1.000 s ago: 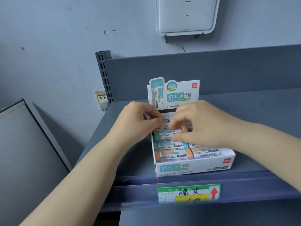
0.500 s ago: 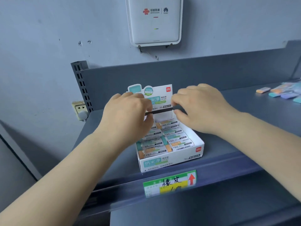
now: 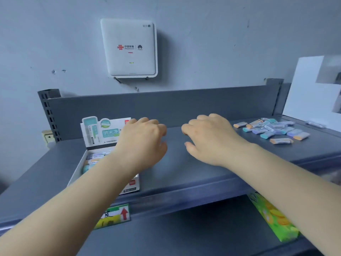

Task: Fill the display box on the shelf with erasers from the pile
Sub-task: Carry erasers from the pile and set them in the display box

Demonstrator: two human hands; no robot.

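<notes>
Left hand [image 3: 143,143] hovering over display box [image 3: 103,133], loosely curled, empty. Right hand [image 3: 208,139] beside it, likewise empty, pile of erasers [image 3: 271,129] farther right

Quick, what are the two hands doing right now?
Left hand: open, fingers loosely curled, holding nothing.
Right hand: open, fingers loosely curled, holding nothing.

Both bare forearms reach forward from the lower corners, wrists nearly straight, backs of the hands turned up. The left hand [image 3: 143,140] has its fingers loosely curled downward, thumb tucked toward the middle, holding nothing. The right hand [image 3: 209,138] is just beside it, apart from it, fingers likewise loosely bent and empty.
</notes>
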